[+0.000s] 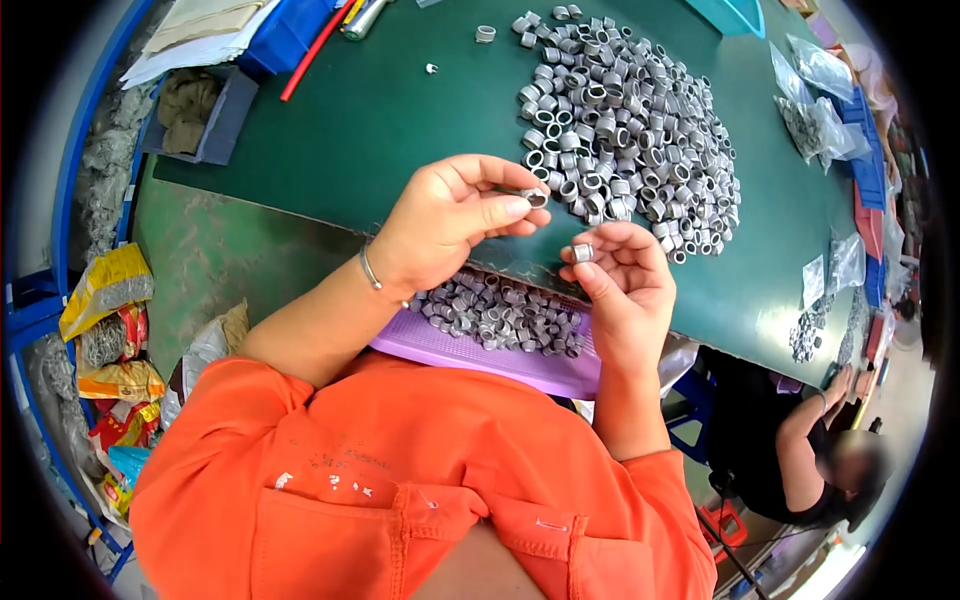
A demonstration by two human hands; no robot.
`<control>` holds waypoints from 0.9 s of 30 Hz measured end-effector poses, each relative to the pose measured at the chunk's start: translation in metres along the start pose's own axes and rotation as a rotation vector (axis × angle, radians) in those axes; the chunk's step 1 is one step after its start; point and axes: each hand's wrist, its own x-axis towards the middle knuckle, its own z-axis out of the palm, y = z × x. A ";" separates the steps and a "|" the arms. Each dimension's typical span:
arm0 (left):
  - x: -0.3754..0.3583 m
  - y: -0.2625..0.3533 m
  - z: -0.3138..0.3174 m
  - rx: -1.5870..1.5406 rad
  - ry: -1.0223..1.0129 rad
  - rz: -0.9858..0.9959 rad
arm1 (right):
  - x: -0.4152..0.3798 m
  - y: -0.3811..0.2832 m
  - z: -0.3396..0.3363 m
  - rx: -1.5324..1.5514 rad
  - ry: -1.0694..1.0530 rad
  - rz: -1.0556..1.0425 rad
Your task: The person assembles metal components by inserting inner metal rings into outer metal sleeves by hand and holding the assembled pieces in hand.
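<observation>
My left hand [455, 215] pinches a small grey metal ring [536, 198] between thumb and forefinger, its opening facing up. In my right hand [628, 285] another short metal ring [582, 253] is held between thumb and fingers. Both hands are above the table's near edge, slightly apart. Beyond them a large heap of the same grey rings [630, 130] lies spread on the green table [400, 110]. Below my hands, a purple basket [480, 362] at my lap holds many more rings [500, 312].
At the back left stand a grey bin [215, 120] with cloth inside, a blue box [285, 40] and a red stick [312, 52]. Plastic bags [820, 125] of parts line the right side. A person in black [770, 430] sits at the right. Sacks [110, 290] fill a left rack.
</observation>
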 end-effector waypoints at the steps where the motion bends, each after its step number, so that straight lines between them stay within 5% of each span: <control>1: 0.001 0.000 -0.001 -0.003 -0.010 0.001 | -0.001 0.001 -0.001 -0.015 0.002 0.001; 9: -0.001 0.000 -0.001 -0.015 -0.012 0.019 | -0.005 0.004 0.001 -0.209 0.009 -0.185; 14: -0.001 0.000 -0.001 -0.011 0.008 0.016 | -0.006 -0.003 -0.011 0.403 -0.104 0.240; 22: 0.000 -0.002 -0.002 -0.032 -0.003 0.030 | -0.012 -0.011 -0.019 0.425 -0.170 0.340; 25: 0.000 0.000 -0.003 -0.038 -0.019 0.030 | -0.017 -0.015 -0.015 -0.695 -0.301 -0.090; 27: 0.000 -0.001 -0.003 -0.024 -0.015 0.025 | -0.008 -0.014 -0.014 -0.938 -0.187 -0.293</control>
